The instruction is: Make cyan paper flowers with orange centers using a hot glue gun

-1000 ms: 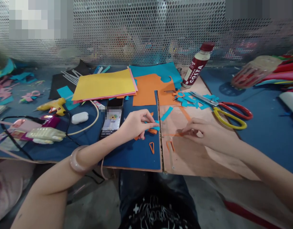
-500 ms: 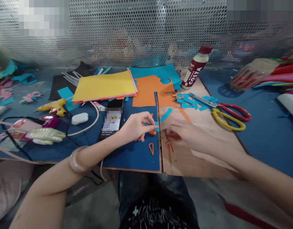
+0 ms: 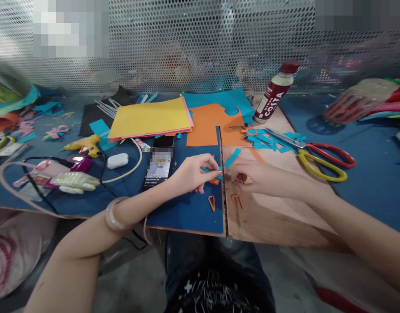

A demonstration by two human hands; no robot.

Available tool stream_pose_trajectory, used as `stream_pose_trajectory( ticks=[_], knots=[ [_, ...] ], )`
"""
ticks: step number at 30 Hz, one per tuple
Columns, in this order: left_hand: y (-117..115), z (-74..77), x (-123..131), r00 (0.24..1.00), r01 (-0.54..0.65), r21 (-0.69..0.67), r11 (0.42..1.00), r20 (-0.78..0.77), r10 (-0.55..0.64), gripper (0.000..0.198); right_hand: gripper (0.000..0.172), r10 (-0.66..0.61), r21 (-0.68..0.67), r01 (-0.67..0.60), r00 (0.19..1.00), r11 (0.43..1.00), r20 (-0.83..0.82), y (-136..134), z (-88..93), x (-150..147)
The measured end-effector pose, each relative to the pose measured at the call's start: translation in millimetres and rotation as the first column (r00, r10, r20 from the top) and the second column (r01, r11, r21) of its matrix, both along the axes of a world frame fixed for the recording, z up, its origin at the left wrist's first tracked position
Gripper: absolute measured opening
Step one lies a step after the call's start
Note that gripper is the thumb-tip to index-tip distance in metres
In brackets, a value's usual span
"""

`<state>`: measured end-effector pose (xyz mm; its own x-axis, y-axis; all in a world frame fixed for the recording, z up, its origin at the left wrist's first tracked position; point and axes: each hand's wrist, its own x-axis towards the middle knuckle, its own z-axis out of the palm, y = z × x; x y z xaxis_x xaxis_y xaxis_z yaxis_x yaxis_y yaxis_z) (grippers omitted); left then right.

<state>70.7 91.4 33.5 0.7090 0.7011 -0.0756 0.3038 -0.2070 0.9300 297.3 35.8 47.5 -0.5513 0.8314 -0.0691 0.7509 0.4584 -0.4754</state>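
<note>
My left hand (image 3: pixel 195 172) pinches a small piece of blue and orange paper (image 3: pixel 215 174) at the seam between the blue mat (image 3: pixel 187 208) and the wooden board (image 3: pixel 268 213). My right hand (image 3: pixel 257 176) sits right beside it, fingers closed on a thin orange paper strip (image 3: pixel 244 178). Two small orange paper loops (image 3: pixel 212 202) (image 3: pixel 236 201) lie just in front of the hands. A loose blue strip (image 3: pixel 232 157) lies behind them.
Red and yellow scissors (image 3: pixel 317 154) lie among blue scraps at the right. A Costa bottle (image 3: pixel 276 92), orange (image 3: pixel 208 124), yellow (image 3: pixel 149 115) and blue sheets stand behind. A phone (image 3: pixel 159 167), earbud case (image 3: pixel 117 160) and yellow glue gun (image 3: pixel 84 144) lie left. A perforated metal screen closes the back.
My right hand slid left along the board with the orange strip, closing up to my left hand. My left hand kept its pinch in place.
</note>
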Motion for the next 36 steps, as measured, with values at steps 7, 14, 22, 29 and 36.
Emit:
stream_pose_trajectory(
  ticks=[7, 14, 22, 29, 36],
  knots=[
    [-3.2, 6.6, 0.9, 0.997, 0.063, 0.061, 0.996, -0.050, -0.060, 0.025, 0.008, -0.059, 0.020, 0.059, 0.998, 0.998, 0.026, 1.8, 29.5, -20.1],
    [-1.3, 1.2, 0.6, 0.996, 0.086, 0.073, 0.994, -0.021, -0.085, 0.017, 0.014, -0.055, 0.046, 0.053, 0.998, 0.998, 0.036, 9.7, 36.4, -19.3],
    [-2.0, 5.8, -0.5, 0.998, 0.059, 0.138, 0.989, -0.033, -0.055, 0.014, 0.036, 0.111, 0.101, -0.126, 0.983, 0.987, 0.146, 26.1, 50.2, 11.0],
    [3.6, -4.4, -0.6, 0.998, 0.057, 0.476, 0.877, -0.016, -0.056, 0.015, 0.036, 0.113, 0.075, -0.124, 0.984, 0.989, 0.136, 25.0, 34.1, 10.1],
    [4.9, 1.5, -3.4, 0.997, 0.064, 0.266, 0.962, -0.065, -0.049, 0.023, 0.032, -0.105, 0.146, 0.099, 0.994, 0.984, 0.034, 7.1, 23.7, -2.0]
  ],
)
